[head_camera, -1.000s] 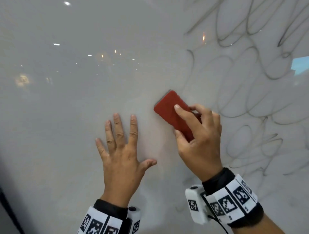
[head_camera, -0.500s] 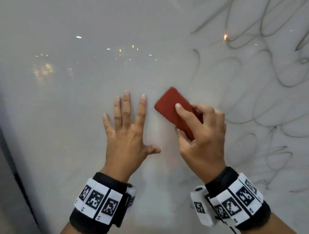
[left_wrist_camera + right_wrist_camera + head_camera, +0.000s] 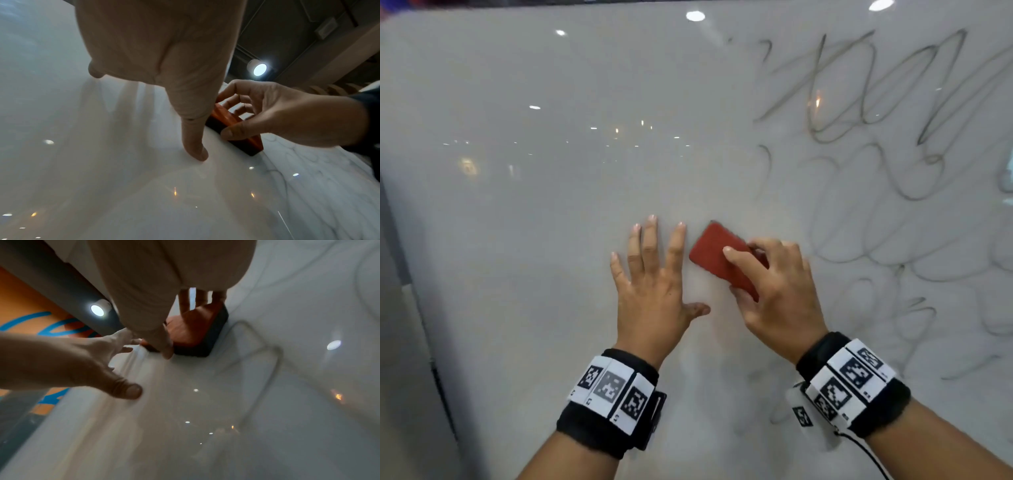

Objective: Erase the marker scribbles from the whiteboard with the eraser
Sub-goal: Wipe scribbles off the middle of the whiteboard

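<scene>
Now right hand [image 3: 779,291] gripping eraser [image 3: 717,255], whiteboard [image 3: 551,205]

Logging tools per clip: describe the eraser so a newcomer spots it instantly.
On the large whiteboard, look mid-board where the clean left part meets the grey scribbles. The eraser lies tilted there, gripped by the right hand, beside the flat left hand: the only red block.
</scene>
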{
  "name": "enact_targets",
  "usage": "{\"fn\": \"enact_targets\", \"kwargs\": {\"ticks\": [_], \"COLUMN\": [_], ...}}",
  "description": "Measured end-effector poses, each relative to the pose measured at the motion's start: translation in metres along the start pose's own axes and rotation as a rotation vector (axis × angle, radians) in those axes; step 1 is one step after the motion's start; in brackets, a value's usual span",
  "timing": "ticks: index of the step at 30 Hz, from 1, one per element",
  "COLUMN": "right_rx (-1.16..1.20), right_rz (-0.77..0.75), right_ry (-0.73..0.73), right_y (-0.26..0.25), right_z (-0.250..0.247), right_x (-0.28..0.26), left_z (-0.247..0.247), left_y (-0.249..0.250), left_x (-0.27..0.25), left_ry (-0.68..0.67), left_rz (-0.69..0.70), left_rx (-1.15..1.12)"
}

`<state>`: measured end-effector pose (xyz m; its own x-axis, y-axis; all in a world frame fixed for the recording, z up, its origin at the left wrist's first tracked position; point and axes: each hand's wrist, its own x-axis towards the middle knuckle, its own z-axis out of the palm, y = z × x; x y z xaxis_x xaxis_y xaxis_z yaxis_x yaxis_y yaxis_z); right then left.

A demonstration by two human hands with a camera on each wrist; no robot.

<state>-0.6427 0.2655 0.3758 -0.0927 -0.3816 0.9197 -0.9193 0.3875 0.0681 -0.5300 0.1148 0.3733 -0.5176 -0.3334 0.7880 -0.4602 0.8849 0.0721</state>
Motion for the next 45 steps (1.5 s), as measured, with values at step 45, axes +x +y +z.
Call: {"fn": "enact_targets", "kwargs": {"ticks": [45], "right_rx": [-0.41], "right_rz": [-0.424], "right_ry": [-0.109], "right_y": [0.026], "right_z": [-0.07], "right_x": [0.189], "left_z": [-0.074], "left_y": [-0.02], "left_x": [0.101], "left_ry": [-0.115], "left_rz": [0.107], "left_rx": [0.109]}}
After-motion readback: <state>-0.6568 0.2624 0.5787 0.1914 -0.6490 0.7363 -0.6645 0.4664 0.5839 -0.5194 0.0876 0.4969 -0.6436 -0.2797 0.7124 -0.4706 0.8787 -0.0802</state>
